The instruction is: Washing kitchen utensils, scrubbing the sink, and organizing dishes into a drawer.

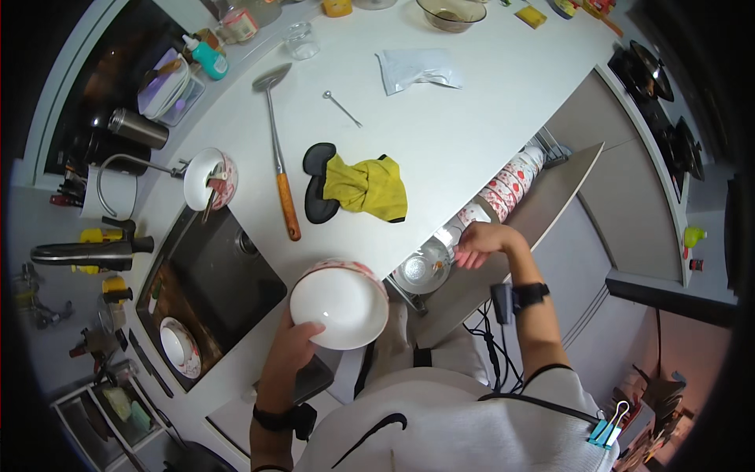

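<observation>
A large white bowl with a red-patterned outside [340, 305] is in my left hand [299, 342], the thumb over its rim, near the counter edge. My right hand [481, 241] hovers over the pulled-out drawer, fingers slightly bent and no object seen in them; whether it touches anything there is hidden. Inside the drawer, stacked red-patterned bowls [508, 187] lie towards the far end, and a clear glass bowl [422, 268] sits at the near end. A yellow cloth [368, 186] lies on the counter over a black object [320, 183].
A spatula with a wooden handle [287, 206] lies left of the cloth, beside the sink [236, 265]. One patterned bowl [210, 179] stands at the sink's corner, another [180, 347] in the sink. The open drawer front [566, 197] juts out at right.
</observation>
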Available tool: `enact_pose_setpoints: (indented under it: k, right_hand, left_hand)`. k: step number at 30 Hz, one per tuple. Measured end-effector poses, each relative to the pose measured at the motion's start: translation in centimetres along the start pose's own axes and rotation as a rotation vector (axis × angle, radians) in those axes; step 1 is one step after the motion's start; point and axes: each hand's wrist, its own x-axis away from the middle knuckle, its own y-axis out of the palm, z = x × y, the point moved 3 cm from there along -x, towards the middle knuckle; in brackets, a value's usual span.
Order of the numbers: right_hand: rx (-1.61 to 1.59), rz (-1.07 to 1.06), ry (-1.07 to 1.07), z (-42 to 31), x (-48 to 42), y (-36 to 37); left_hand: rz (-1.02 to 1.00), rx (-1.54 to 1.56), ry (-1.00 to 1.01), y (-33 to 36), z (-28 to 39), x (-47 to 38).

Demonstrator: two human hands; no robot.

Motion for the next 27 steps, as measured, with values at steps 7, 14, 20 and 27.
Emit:
enact_pose_setpoints:
  k: [7, 14, 20, 27]
  right_hand:
    - [-0.248, -0.229, -0.711, -7.6, 7.7, 9.9]
    - [-0.549, -0.257, -0.661, -6.0, 6.4, 11.0]
    - [-0.62, -0.104, -0.544, -3.2, 8.4, 7.7]
    - [-0.226, 0.202, -0.168, 3.7, 4.9, 0.8]
  left_hand:
    - [-0.16, 0.102, -0.07, 3.4, -0.1, -1.7]
    - [-0.288, 0.019, -0.161, 5.8, 0.6, -2.0]
    - [-0.295, -0.17, -0.038, 4.5, 1.7, -0.9]
    - [0.255, -0.373, 0.264, -4.1, 2.7, 0.9]
